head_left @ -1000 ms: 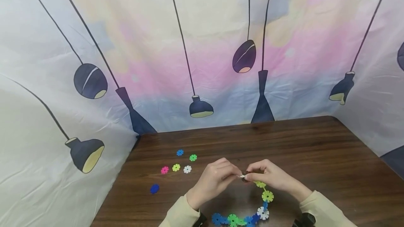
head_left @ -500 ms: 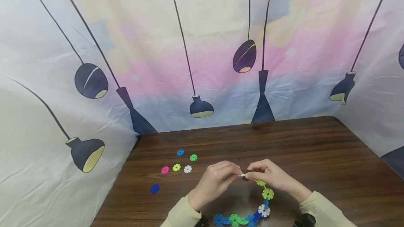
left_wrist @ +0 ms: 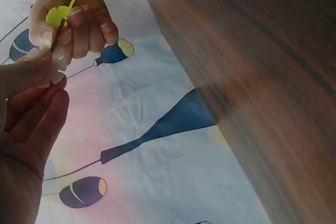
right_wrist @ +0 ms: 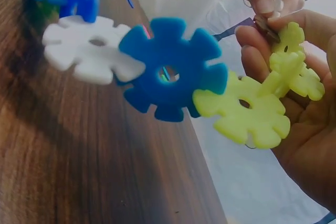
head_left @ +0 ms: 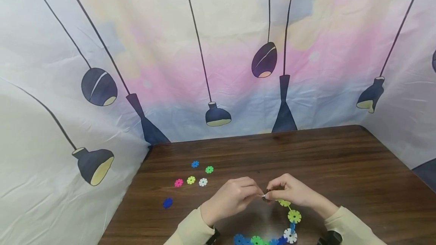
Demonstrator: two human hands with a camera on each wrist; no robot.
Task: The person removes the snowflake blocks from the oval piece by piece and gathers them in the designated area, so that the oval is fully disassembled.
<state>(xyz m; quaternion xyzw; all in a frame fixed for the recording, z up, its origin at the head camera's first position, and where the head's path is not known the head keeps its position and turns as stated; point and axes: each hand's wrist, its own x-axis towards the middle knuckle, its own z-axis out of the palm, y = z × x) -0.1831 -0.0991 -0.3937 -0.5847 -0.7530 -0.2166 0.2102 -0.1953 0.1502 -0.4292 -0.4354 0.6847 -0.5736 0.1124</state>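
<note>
My left hand [head_left: 231, 199] pinches a white notched snowflake disc [left_wrist: 54, 73] between thumb and fingers. Facing it, my right hand [head_left: 292, 191] grips a brown snowflake disc [right_wrist: 266, 29] at the end of a linked chain. The white disc meets the brown one edge to edge; how deep their slots sit is hidden by the fingertips. From the right hand hang yellow discs [head_left: 294, 216], followed by a blue disc [right_wrist: 170, 69] and another white disc [right_wrist: 94, 51]. Blue and green discs [head_left: 256, 240] continue the chain at the bottom of the head view.
Loose discs lie on the wooden table [head_left: 323, 150] at the left: a pink one [head_left: 178, 183], a yellow one [head_left: 191, 180], a loose white one [head_left: 203, 182], a green one [head_left: 209, 169] and blue ones [head_left: 167, 202]. A printed cloth [head_left: 238, 86] surrounds the table.
Both hands have dropped slightly, with the white and brown discs still between them. The hanging chain has shifted to the right and lower in the head view.
</note>
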